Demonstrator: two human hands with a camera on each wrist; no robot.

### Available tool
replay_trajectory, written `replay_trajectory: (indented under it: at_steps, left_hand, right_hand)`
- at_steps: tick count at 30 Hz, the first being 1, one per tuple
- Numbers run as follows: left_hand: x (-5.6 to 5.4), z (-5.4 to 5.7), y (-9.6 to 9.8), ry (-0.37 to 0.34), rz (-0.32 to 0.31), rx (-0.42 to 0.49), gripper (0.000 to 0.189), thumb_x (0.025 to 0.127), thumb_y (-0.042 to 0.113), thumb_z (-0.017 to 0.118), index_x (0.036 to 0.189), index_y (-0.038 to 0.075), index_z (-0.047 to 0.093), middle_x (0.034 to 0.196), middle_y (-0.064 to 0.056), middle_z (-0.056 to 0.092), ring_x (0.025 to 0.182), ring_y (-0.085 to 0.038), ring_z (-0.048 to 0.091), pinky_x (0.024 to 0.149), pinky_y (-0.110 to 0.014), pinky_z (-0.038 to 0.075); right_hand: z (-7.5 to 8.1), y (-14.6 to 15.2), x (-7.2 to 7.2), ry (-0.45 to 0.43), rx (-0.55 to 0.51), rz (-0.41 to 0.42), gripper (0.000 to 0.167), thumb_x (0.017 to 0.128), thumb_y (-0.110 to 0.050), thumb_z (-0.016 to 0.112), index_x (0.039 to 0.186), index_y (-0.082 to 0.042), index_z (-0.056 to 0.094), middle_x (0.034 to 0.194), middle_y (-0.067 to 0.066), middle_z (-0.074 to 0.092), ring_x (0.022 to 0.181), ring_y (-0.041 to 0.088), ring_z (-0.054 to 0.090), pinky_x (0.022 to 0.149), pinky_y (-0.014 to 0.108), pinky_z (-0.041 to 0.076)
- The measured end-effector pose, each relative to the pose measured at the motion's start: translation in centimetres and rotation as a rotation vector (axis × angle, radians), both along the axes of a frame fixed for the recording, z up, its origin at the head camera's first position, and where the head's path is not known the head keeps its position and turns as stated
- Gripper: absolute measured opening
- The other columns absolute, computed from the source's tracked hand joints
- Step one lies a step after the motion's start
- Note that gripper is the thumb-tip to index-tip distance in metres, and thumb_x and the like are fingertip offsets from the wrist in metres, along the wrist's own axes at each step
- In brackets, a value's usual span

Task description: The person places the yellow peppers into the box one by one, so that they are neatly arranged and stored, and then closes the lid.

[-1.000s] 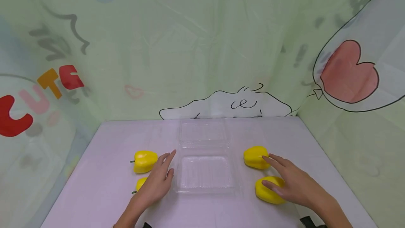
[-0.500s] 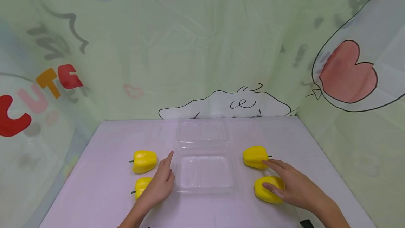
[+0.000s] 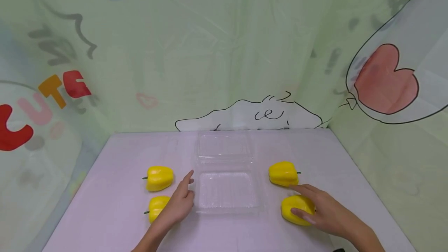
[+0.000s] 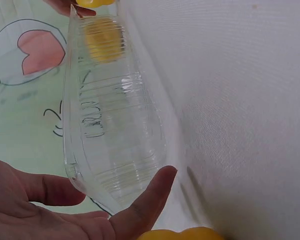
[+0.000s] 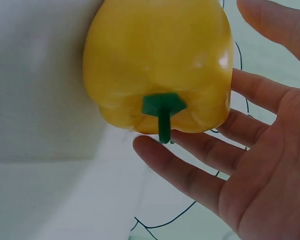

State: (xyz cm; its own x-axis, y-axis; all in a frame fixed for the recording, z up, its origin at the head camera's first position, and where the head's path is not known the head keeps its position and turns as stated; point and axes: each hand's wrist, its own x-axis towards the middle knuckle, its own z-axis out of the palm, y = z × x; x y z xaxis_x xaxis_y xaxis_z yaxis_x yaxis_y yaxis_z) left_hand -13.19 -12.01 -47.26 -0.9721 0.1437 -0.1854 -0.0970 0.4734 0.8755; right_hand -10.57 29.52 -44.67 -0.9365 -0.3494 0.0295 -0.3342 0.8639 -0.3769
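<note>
A clear plastic clamshell box [image 3: 227, 190] lies with its lid [image 3: 224, 145] folded back. My left hand [image 3: 179, 203] hovers at its left side, fingers extended near the rim; whether they touch it I cannot tell. Behind this hand are two yellow bell peppers, the rear one [image 3: 159, 178] fully visible and the front one [image 3: 157, 207] partly hidden by the wrist. On the right, my right hand [image 3: 325, 210] surrounds the front yellow bell pepper [image 5: 160, 60] loosely, its fingers spread beyond the green stem and its thumb apart. Another yellow bell pepper [image 3: 282, 174] lies just behind.
A pale table [image 3: 217, 236] carries everything. Green printed cloth [image 3: 210, 49] rises behind it and along both sides, with a balloon drawing [image 3: 430, 49] on the right.
My right hand has lowered toward the near right bell pepper, uncovering the rear one's stem. My left hand has shifted slightly right and toward me, exposing more of the front left pepper.
</note>
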Motion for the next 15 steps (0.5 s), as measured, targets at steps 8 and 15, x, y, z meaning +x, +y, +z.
replay_trajectory:
  at_steps: [8, 15]
  left_hand:
    - [-0.23, -0.23, 0.16, -0.054, -0.004, 0.042, 0.069, 0.106, 0.008, 0.045, 0.169, 0.008, 0.018, 0.164, -0.029, 0.037, 0.111, -0.03, 0.059, 0.08, -0.033, 0.056]
    - [-0.41, -0.18, 0.01, -0.079, 0.005, 0.06, 0.07, 0.105, 0.009, 0.044, 0.17, 0.011, 0.017, 0.165, -0.029, 0.037, 0.097, -0.025, 0.061, 0.072, -0.028, 0.054]
  right_hand:
    - [-0.33, 0.37, 0.1, -0.054, -0.001, -0.007, 0.069, 0.089, -0.058, 0.078, 0.145, -0.021, 0.063, 0.138, -0.001, 0.069, 0.116, 0.017, 0.066, 0.099, 0.044, 0.059]
    - [-0.5, 0.77, 0.23, -0.049, -0.018, 0.021, 0.076, 0.083, -0.056, 0.084, 0.146, -0.02, 0.062, 0.141, -0.002, 0.068, 0.121, 0.021, 0.066, 0.102, 0.04, 0.059]
